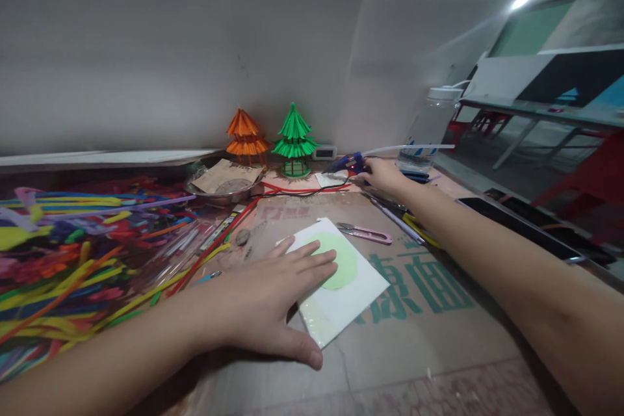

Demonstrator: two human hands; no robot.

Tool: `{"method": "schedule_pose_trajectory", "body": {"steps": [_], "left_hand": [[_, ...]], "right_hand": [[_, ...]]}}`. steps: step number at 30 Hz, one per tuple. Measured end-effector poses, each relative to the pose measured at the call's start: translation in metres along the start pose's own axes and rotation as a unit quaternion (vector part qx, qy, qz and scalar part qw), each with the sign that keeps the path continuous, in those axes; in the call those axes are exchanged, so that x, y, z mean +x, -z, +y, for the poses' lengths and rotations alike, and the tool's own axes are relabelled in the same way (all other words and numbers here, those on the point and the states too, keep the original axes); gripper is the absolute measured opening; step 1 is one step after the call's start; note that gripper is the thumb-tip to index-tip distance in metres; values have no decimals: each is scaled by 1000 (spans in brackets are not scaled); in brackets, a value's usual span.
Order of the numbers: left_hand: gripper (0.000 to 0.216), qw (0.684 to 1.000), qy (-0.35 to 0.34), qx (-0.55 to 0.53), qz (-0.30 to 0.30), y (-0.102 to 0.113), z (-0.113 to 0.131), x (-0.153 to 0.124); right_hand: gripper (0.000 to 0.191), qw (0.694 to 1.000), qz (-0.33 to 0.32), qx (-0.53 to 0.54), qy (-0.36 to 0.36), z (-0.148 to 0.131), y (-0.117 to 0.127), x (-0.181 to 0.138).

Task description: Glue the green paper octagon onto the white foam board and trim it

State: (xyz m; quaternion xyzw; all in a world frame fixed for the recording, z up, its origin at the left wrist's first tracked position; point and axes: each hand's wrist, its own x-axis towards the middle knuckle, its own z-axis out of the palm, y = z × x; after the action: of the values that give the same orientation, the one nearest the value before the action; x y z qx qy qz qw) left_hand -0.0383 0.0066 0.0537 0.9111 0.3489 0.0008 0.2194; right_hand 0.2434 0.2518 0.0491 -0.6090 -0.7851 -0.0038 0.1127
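Note:
My left hand [280, 286] lies with its fingers stretched out over a white square card [358, 296], its fingertips on a light green round piece [344, 260] on the card. At the back of the table, my right hand [383, 177] is closed around a blue hot glue gun [351, 162]. A long translucent glue stick [414, 147] sticks out of the gun's rear toward the right. Pink thread snips [368, 234] rest just behind the card. My right hand's fingers partly hide the gun's handle.
Many coloured pipe cleaners [58, 273] cover the left side. A green tree model [294, 140] and an orange one [244, 133] stand by the wall, near a dish [219, 190]. A water bottle [431, 120] and a dark phone [519, 227] are on the right.

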Motion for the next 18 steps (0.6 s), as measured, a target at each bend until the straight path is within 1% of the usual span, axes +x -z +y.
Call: {"method": "schedule_pose_trajectory", "body": {"steps": [3, 5, 9, 10, 12, 15, 16, 18], "left_hand": [[104, 1000, 3, 7, -7, 0, -1, 0], [103, 1000, 1, 7, -5, -1, -2, 0], [105, 1000, 5, -1, -6, -1, -1, 0], [106, 1000, 11, 0, -11, 0, 0, 0], [106, 1000, 23, 2, -20, 1, 2, 1], [107, 999, 28, 2, -17, 1, 4, 2], [107, 1000, 26, 3, -16, 1, 4, 3], [107, 1000, 20, 5, -15, -1, 3, 4]], "right_hand": [[33, 1000, 0, -6, -1, 2, 1, -3], [38, 1000, -1, -11, -1, 1, 0, -4], [62, 1000, -1, -24, 0, -2, 1, -9], [65, 1000, -2, -30, 2, -3, 3, -12], [60, 999, -3, -45, 17, -4, 10, -21], [38, 996, 1, -66, 65, -7, 26, -43], [33, 994, 5, -69, 82, -9, 31, -54], [33, 992, 18, -63, 110, -14, 39, -77]]}}
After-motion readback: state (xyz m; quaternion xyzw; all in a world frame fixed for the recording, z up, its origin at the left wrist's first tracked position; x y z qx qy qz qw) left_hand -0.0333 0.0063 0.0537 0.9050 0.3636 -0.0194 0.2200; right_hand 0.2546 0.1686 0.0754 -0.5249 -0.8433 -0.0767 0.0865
